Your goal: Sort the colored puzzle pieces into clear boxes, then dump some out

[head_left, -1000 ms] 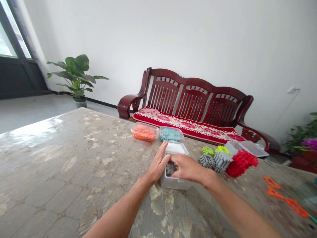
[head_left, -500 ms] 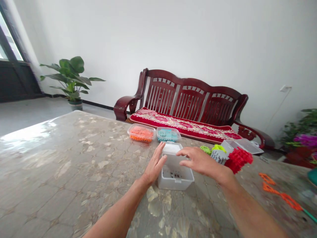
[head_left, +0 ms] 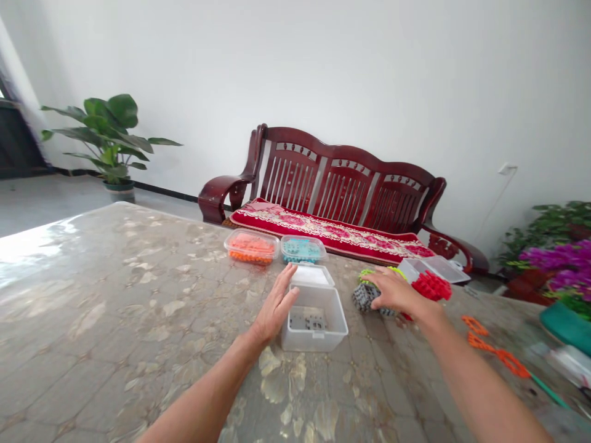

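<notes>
Right hand [head_left: 396, 291] is curving over gray block cluster [head_left: 362, 298] on desk [head_left: 138, 307], grip loosely spread, contact unclear; probably picking, needing closure next. Left hand [head_left: 273, 311], spread, is flanking open plastic box [head_left: 309, 343].

Bright, cool-toned scene, light from the left. Blown-out glare on the left end of the table [head_left: 152, 301], where the surface pattern washes out. Wall [head_left: 351, 74] lit fairly evenly. Shadows soft, weak; faint dark patch right of the clear box [head_left: 314, 342]. Small highlights on the bench armrest [head_left: 222, 189]. Wide-angle stretch toward the edges, forearms elongated [head_left: 196, 389]. Purple flowers [head_left: 566, 264] smeared, lower-right corner soft.
</notes>
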The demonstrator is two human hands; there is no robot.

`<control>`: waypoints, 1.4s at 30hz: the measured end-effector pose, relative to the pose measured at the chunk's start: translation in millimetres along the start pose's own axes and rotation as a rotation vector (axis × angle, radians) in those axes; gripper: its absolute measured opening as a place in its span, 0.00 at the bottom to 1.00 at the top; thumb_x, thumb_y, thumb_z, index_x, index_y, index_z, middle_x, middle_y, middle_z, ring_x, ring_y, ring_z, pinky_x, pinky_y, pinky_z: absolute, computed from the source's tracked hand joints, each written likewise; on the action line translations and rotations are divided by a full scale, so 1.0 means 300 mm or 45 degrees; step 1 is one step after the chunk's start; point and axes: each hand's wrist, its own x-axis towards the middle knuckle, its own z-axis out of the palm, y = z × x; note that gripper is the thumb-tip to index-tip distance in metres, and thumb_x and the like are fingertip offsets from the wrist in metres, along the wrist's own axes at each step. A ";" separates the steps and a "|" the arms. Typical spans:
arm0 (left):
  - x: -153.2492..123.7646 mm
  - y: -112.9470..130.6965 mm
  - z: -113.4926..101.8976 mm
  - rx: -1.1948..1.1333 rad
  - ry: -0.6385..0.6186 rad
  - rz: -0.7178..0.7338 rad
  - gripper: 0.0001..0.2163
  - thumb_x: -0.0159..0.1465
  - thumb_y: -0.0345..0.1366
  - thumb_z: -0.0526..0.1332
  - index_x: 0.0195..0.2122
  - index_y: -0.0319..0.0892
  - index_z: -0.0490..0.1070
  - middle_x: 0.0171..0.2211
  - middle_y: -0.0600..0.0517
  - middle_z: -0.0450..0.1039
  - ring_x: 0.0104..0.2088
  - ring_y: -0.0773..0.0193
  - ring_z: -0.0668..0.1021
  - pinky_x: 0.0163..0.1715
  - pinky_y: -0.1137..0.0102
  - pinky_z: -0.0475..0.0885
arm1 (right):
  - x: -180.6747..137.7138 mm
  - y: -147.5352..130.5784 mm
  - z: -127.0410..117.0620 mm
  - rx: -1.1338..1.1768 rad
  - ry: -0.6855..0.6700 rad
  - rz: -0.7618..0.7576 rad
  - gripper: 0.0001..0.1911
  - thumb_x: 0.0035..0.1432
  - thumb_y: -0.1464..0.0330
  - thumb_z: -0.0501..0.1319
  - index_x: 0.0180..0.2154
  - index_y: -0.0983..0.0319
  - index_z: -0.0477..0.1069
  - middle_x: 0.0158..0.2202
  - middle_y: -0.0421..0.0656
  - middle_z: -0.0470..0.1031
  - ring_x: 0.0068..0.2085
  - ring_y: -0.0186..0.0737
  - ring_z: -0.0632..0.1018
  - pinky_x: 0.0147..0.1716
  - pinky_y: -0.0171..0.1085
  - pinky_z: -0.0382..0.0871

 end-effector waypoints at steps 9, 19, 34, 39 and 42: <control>-0.002 -0.006 0.000 0.013 -0.004 0.022 0.26 0.69 0.45 0.50 0.66 0.43 0.56 0.70 0.47 0.47 0.70 0.56 0.52 0.69 0.57 0.45 | -0.016 0.007 0.001 -0.060 0.071 0.049 0.29 0.42 0.72 0.68 0.51 0.58 0.75 0.52 0.48 0.75 0.54 0.53 0.72 0.53 0.46 0.62; -0.002 -0.005 0.004 0.020 -0.011 0.024 0.27 0.68 0.45 0.50 0.66 0.41 0.55 0.70 0.45 0.47 0.70 0.56 0.51 0.69 0.57 0.44 | -0.055 -0.271 -0.161 0.404 0.202 -0.399 0.28 0.48 0.63 0.70 0.52 0.56 0.73 0.51 0.46 0.74 0.54 0.49 0.70 0.55 0.46 0.63; 0.000 -0.005 0.004 0.020 -0.006 0.038 0.26 0.68 0.44 0.51 0.66 0.42 0.56 0.70 0.45 0.48 0.69 0.55 0.52 0.68 0.56 0.46 | -0.042 -0.346 -0.077 0.360 0.084 -0.532 0.27 0.49 0.68 0.69 0.53 0.57 0.73 0.52 0.47 0.74 0.57 0.48 0.69 0.56 0.45 0.63; -0.002 -0.003 0.003 0.019 -0.014 0.025 0.26 0.69 0.44 0.50 0.66 0.42 0.55 0.70 0.46 0.47 0.70 0.56 0.51 0.69 0.56 0.45 | -0.028 -0.216 -0.086 0.307 0.224 -0.215 0.20 0.53 0.68 0.64 0.50 0.57 0.75 0.52 0.47 0.75 0.56 0.47 0.71 0.56 0.45 0.63; -0.002 -0.001 0.002 0.019 -0.010 0.032 0.26 0.68 0.45 0.50 0.66 0.43 0.56 0.70 0.46 0.47 0.70 0.56 0.52 0.69 0.56 0.45 | -0.012 -0.107 -0.055 0.174 0.133 -0.013 0.25 0.50 0.67 0.66 0.52 0.59 0.74 0.52 0.49 0.75 0.56 0.51 0.70 0.57 0.46 0.61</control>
